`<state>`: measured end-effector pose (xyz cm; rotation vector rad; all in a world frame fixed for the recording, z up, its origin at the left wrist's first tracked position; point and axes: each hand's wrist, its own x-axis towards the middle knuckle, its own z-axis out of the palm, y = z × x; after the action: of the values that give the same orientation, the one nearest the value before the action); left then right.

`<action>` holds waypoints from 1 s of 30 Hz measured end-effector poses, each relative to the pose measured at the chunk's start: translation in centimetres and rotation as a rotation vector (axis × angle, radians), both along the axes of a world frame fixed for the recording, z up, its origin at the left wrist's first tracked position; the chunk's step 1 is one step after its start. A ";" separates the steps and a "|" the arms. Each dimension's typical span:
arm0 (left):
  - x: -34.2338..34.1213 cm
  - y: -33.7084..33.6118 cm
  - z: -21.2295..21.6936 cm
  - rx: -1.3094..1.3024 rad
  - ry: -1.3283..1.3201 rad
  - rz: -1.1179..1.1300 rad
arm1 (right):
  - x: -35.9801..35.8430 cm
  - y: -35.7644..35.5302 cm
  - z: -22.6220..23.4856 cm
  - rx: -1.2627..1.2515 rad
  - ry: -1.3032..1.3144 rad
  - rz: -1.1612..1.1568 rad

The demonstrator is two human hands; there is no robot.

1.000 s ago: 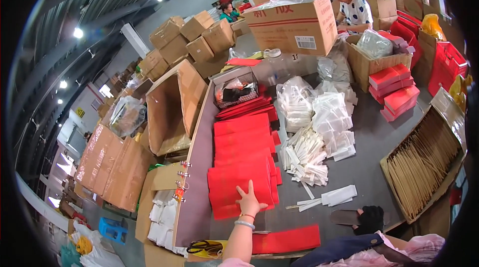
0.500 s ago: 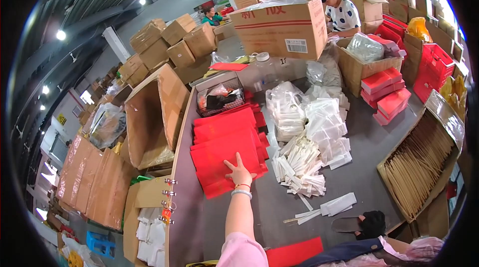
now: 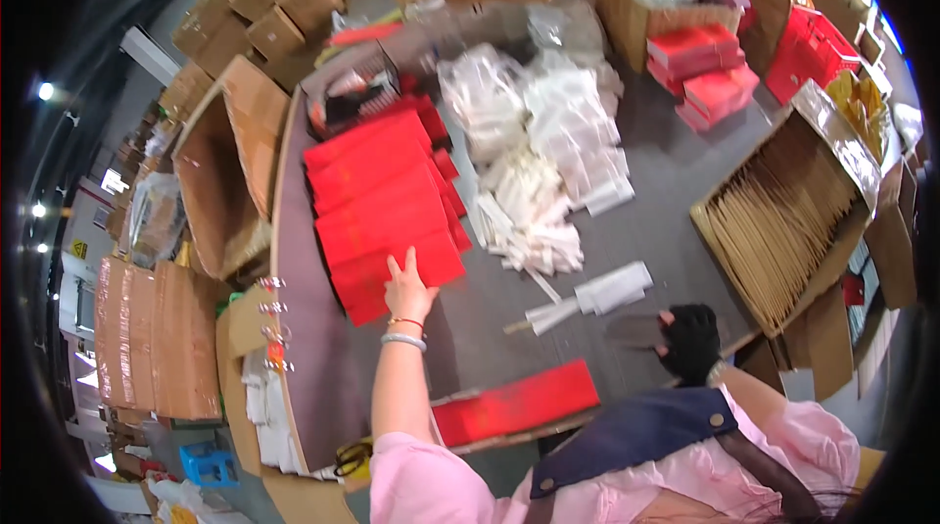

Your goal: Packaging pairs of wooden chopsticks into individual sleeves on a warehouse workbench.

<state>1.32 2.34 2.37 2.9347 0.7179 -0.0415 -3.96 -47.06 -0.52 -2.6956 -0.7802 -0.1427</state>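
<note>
The red papers (image 3: 377,201) lay in an overlapping row at the table's left side, the left hand (image 3: 409,294) on their near edge, its fingers spread and pinching nothing. The right hand (image 3: 690,343), in a black fingerless glove, was curled beside a blurred flat object (image 3: 634,331); whether it gripped that, I could not tell. White strips (image 3: 534,206) crowded the papers' right side, a wire basket (image 3: 354,98) their far end, and a raised board (image 3: 311,338) their left. Another red sheet (image 3: 519,402) lay near the body. Farther right stood an open box (image 3: 871,147) of brown sticks (image 3: 783,220). The table (image 3: 666,171) was dark grey; cartons (image 3: 264,20) were piled beyond.
</note>
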 end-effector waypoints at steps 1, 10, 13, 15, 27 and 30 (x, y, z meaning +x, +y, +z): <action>-1.4 -1.3 0.7 0.046 0.035 -0.060 | -0.2 -0.1 0.3 -0.011 0.031 0.003; -12.7 -19.9 2.2 -0.446 0.062 -0.829 | -0.1 -0.9 -0.6 0.081 -0.010 0.036; -14.1 -22.8 1.3 -0.258 0.073 -0.825 | 0.7 -1.8 -0.7 0.032 0.046 0.029; -14.8 -22.6 -0.4 -0.270 0.123 -0.715 | 1.2 -2.6 0.0 -0.021 0.078 0.059; -15.3 -25.0 -0.6 -0.308 -0.147 -0.309 | 1.9 -3.2 1.8 0.054 0.216 0.161; -14.9 -25.7 -2.6 -0.245 -0.183 -0.100 | 2.2 -2.6 3.2 0.046 0.180 0.198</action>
<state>-13.59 -23.33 -0.20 2.6935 0.5000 0.1206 -1.74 -49.64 2.65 -2.5273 -0.9678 0.1253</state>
